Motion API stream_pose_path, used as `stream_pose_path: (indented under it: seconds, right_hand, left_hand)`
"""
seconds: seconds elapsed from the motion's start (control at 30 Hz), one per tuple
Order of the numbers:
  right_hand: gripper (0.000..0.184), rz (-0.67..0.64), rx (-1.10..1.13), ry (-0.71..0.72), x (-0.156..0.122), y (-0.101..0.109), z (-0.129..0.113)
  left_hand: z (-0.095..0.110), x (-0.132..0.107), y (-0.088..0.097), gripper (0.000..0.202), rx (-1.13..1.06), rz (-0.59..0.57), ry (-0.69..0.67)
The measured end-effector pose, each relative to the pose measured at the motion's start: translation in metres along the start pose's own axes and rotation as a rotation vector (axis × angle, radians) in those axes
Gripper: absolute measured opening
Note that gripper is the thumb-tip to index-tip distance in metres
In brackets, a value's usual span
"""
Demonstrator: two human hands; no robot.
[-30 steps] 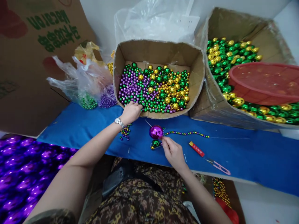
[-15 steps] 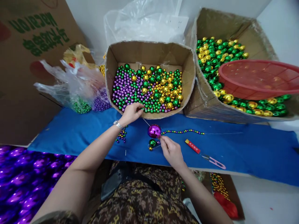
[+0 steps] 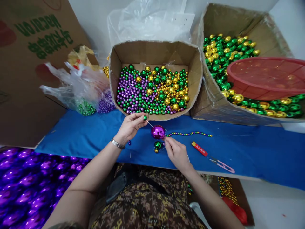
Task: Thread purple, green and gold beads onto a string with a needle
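My left hand [image 3: 130, 127] pinches a small green bead [image 3: 145, 118] at the tip of a thin needle, just in front of the middle cardboard box [image 3: 114, 63] of purple, green and gold beads. My right hand [image 3: 176, 152] grips the thread right beside a large purple ball [image 3: 157, 131] on the blue cloth [image 3: 250, 152]. A strung line of small beads [image 3: 188, 134] trails right from the ball. A green ball and a gold bead [image 3: 157, 146] lie just under the purple ball.
A red lighter [image 3: 200, 149] and pink thread snips [image 3: 222, 165] lie right of my right hand. A big box [image 3: 214, 105] of green and gold balls holds a red basket [image 3: 267, 79]. Bead bags [image 3: 81, 89] sit left; purple balls [image 3: 28, 184] fill the lower left.
My left hand has come out of the bead box with a green bead and brought it to the needle tip. My right hand has stayed by the purple ball.
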State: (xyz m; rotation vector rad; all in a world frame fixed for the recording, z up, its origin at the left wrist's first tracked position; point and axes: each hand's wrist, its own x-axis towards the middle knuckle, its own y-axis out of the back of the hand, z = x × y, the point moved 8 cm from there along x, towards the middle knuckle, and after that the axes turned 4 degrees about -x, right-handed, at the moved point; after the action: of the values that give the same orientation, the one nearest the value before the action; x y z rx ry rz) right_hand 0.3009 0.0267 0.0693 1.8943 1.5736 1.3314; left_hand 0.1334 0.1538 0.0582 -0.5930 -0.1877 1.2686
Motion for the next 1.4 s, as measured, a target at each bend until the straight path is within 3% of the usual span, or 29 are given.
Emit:
stream_pose_path:
  seconds: [0.2,0.33,0.43,0.57,0.8,0.93,1.07,1.17,1.27,1.4]
  right_hand:
    - [0.024,-0.008,-0.051,0.018,-0.001,-0.005,0.001]
    - [0.025,0.007,-0.132,0.016,0.002,-0.017,0.005]
    - [0.025,-0.054,-0.138,-0.039,0.005,-0.032,0.014]
    - [0.023,-0.159,-0.072,-0.010,0.005,-0.047,0.015]
    - [0.020,-0.269,-0.124,-0.039,0.012,-0.044,0.021]
    - [0.028,-0.142,-0.024,-0.081,0.032,-0.020,0.016]
    - [0.027,-0.150,0.196,0.003,0.053,-0.017,-0.007]
    - [0.024,-0.189,0.272,0.015,0.058,-0.018,-0.014]
    - [0.024,-0.170,0.282,-0.002,0.063,-0.005,-0.014]
    - [0.025,-0.126,0.374,-0.025,0.082,0.027,-0.024]
  left_hand:
    - [0.005,-0.006,0.001,0.027,0.072,0.025,-0.096]
    - [-0.005,-0.008,-0.002,0.032,0.125,0.015,-0.113]
    - [-0.018,-0.009,0.000,0.024,0.154,0.028,-0.076]
    - [-0.017,-0.010,-0.001,0.025,0.318,0.014,-0.160]
    - [0.010,-0.017,-0.014,0.021,0.518,-0.046,-0.310]
    - [0.040,-0.026,-0.037,0.011,0.638,-0.098,-0.455]
    - [0.060,-0.029,-0.058,0.009,0.572,-0.093,-0.468]
    - [0.067,-0.031,-0.057,0.014,0.489,-0.040,-0.504]
    - [0.051,-0.034,-0.046,0.020,0.447,-0.047,-0.511]
    - [-0.012,-0.032,-0.052,0.074,0.688,-0.335,-0.431]
